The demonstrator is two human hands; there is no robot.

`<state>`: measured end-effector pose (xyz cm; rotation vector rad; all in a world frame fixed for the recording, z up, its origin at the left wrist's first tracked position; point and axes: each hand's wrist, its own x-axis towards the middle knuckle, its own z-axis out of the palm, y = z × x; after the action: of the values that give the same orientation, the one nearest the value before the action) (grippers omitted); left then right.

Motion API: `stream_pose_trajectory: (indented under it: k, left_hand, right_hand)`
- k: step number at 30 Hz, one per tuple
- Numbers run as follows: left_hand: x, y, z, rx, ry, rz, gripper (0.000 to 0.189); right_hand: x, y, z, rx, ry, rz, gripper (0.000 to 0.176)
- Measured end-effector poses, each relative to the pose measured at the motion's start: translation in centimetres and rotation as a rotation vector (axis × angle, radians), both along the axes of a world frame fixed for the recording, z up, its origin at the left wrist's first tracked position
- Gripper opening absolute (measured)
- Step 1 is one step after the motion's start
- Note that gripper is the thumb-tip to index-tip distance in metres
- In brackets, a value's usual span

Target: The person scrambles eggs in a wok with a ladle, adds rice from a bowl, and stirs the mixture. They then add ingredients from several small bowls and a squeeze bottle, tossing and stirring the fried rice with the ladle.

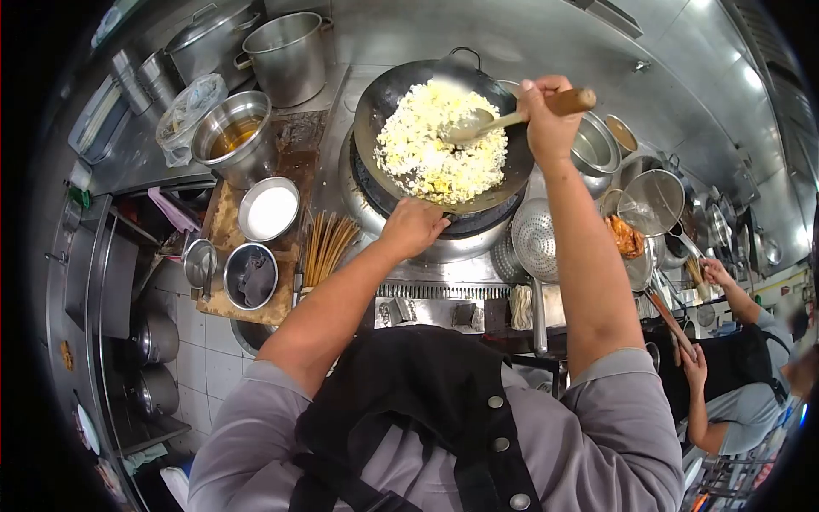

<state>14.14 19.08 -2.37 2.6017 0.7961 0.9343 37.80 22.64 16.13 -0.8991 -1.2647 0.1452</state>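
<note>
Commercial restaurant kitchen, as we log it. Evidence: wok [435, 128] on ring burner [444, 232] at our left hand [414, 226]; long ladle [482, 126] in our right hand [546, 119]; 2 steel stockpots [286, 55] far left of both; strainers [653, 200] to the right; stainless walls [554, 38]; aproned co-worker [742, 375].

Steel pot of oil [232, 136]; bowl of white powder [269, 210]; bundle of chopsticks [327, 247]; perforated skimmer [535, 239]; tall stockpot [290, 55]; wire strainer [653, 202]; wooden board [223, 230]

Rice [439, 141] in wok [384, 94]; bowls [269, 212] left, strainers [535, 239] rt.
</note>
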Motion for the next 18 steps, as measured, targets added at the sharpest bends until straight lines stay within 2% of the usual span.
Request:
stream_pose_trajectory:
  k: [1,4,5,6,8,9,10,12,13,15,16,18]
  left_hand:
    - [-0.2,-0.2,-0.2,0.0,-0.008,-0.005,0.032]
    - [-0.2,0.1,0.3,-0.006,-0.014,-0.008,0.032]
    - [-0.2,0.1,0.1,-0.026,0.001,0.003,0.032]
    - [-0.1,0.1,-0.1,-0.05,0.015,0.016,0.033]
    - [-0.1,-0.4,-0.4,-0.073,-0.005,-0.011,0.033]
    - [0.0,0.0,-0.9,-0.054,-0.01,-0.004,0.033]
    - [0.2,0.3,-0.5,-0.032,-0.019,0.01,0.033]
    - [0.0,0.4,-0.3,-0.034,-0.019,0.007,0.034]
    - [0.0,0.4,-0.3,-0.052,-0.012,0.001,0.034]
    - [-0.1,0.1,-0.6,-0.08,0.0,-0.011,0.034]
    - [0.0,0.1,-0.6,-0.088,0.028,-0.01,0.033]
    - [0.2,0.3,-0.2,-0.083,0.048,0.005,0.033]
  right_hand:
    - [-0.3,-0.4,1.9,0.034,0.095,0.131,0.018]
    - [-0.7,-5.0,6.8,0.0,0.214,0.147,0.015]
    - [-0.8,-6.6,6.4,-0.011,0.165,0.016,0.014]
    - [-0.7,-6.1,5.1,-0.012,0.164,0.017,0.014]
    - [-0.5,-5.5,0.9,0.032,0.265,0.158,0.016]
    - [0.0,-5.1,1.5,-0.007,0.228,0.046,0.015]
    - [-0.5,-5.7,3.4,0.001,0.223,0.048,0.015]
    - [-1.5,-7.8,6.4,0.044,0.301,0.231,0.017]
    - [-3.1,-9.2,6.2,0.054,0.291,0.243,0.017]
    - [-3.6,-6.7,1.3,0.021,0.278,0.25,0.017]
    - [-4.2,-6.0,0.5,-0.008,0.259,0.257,0.018]
    - [-4.3,-5.3,3.1,-0.042,0.269,0.243,0.016]
